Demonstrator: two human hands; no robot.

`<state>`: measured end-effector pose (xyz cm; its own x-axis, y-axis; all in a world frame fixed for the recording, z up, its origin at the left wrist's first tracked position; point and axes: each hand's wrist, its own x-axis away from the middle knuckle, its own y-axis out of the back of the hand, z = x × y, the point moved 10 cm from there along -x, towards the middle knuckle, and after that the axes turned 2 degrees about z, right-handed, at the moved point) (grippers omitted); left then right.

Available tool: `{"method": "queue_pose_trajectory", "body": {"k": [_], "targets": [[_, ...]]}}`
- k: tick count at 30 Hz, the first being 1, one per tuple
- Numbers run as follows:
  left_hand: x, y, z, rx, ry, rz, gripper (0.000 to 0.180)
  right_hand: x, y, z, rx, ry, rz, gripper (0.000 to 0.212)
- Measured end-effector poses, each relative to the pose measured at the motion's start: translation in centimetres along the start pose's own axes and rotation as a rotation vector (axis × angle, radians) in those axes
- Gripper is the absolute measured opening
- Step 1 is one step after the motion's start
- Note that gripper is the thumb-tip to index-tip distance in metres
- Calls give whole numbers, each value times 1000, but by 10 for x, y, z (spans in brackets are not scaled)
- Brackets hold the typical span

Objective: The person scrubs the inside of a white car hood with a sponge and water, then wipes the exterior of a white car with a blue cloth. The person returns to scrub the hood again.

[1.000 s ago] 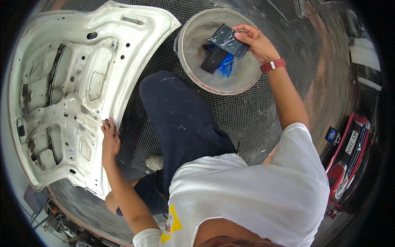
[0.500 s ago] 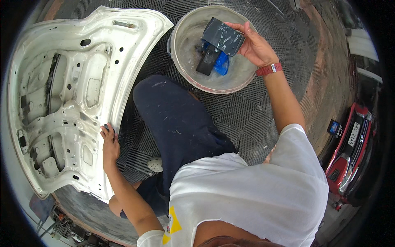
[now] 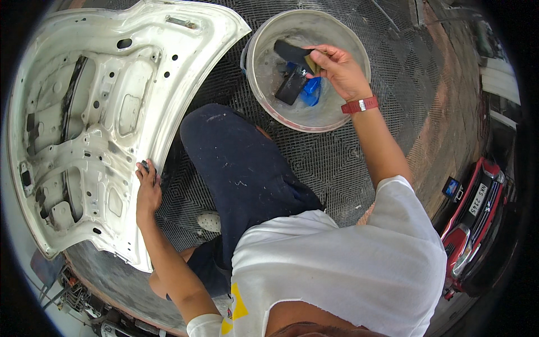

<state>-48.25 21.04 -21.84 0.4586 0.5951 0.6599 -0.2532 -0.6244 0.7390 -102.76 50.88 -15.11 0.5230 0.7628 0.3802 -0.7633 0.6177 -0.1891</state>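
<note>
A large white car body panel [image 3: 154, 121] stands at the left, its inner side with holes and ribs facing me. My left hand [image 3: 148, 188] is at its near edge, fingers bent over a small dark piece [image 3: 145, 165] that they mostly hide. Over the round pale bucket [image 3: 264, 104], my right hand [image 3: 343, 72] pinches a sheet of sandpaper [image 3: 293, 53], black with an olive-tan back showing where it curls. Inside the bucket lie a black rectangular block [image 3: 291, 87] and a crumpled blue thing [image 3: 310, 94], partly below the sheet.
Dark ribbed matting [image 3: 348, 163] covers the floor around the bucket. My bent knee [image 3: 210, 126] is between panel and bucket. A red car front [image 3: 474, 213] stands at the far right; assorted parts [image 3: 84, 297] lie at the lower left.
My right hand has turned the sandpaper, which was broad and flat to view and now curls with its tan back showing. My left hand stays at the panel edge.
</note>
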Motion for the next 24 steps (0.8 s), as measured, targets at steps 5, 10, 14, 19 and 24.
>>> {"method": "queue_pose_trajectory", "body": {"k": [5, 10, 14, 19, 24], "targets": [[14, 53, -36, 570, 22, -203, 51, 4, -16, 24, 382, 198, -70, 33], [53, 145, -228, 789, -384, -393, 47, 15, -3, 24, 252, 238, -134, 32], [75, 135, -375, 640, -812, -215, 66, 27, 12, 31, 7, 234, -247, 27], [71, 122, -431, 735, -933, -269, 90, 35, -8, 48, -204, 279, -127, 24], [29, 126, -430, 1110, -670, -138, 58, 48, -70, 62, 98, 381, -45, 26]]}}
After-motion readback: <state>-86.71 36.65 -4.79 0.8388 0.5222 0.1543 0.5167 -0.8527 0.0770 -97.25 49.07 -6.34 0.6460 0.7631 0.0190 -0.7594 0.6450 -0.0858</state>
